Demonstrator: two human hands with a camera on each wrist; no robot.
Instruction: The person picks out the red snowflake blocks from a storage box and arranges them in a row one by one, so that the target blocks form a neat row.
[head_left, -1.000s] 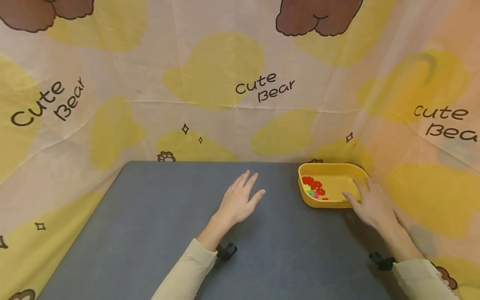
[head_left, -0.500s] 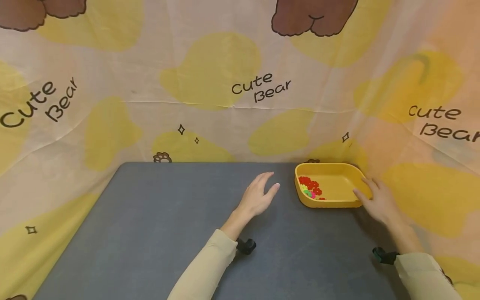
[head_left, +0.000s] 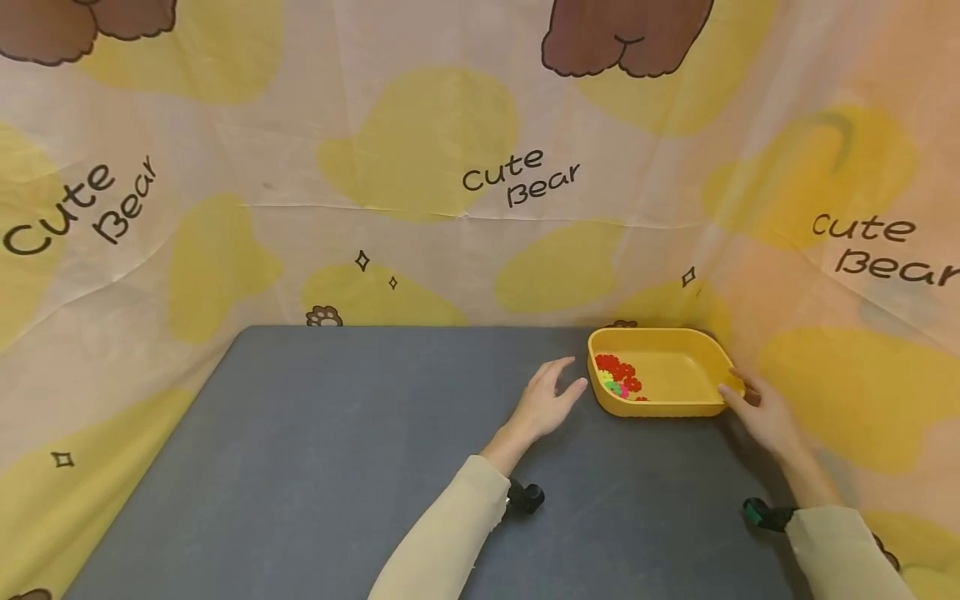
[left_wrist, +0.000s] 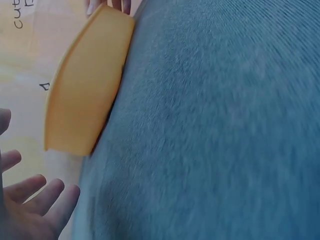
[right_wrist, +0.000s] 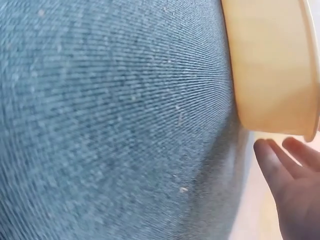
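Observation:
A yellow plastic tub (head_left: 667, 410) stands on the table near its far right corner. Small flower-shaped pieces (head_left: 621, 372) in red, yellow, green and pink lie bunched at its left end. My left hand (head_left: 546, 406) is just left of the tub, fingers spread and apart from it; the left wrist view also shows a gap to the tub's wall (left_wrist: 85, 90). At the tub's right end is my right hand (head_left: 767, 421), thumb by the rim and fingers beside the end wall. Its fingertips reach right up to that end in the right wrist view, held fairly straight.
The table (head_left: 337, 442) has a dark grey-blue top. A patterned cloth (head_left: 420, 142) hangs behind it and along both sides, close by the tub's back and right. Each wrist carries a dark strap-on camera (head_left: 528, 497).
My left hand has moved right, toward the tub's left end. My right hand has shifted from over the tub's front right rim to beside its right end. The tub stays in place.

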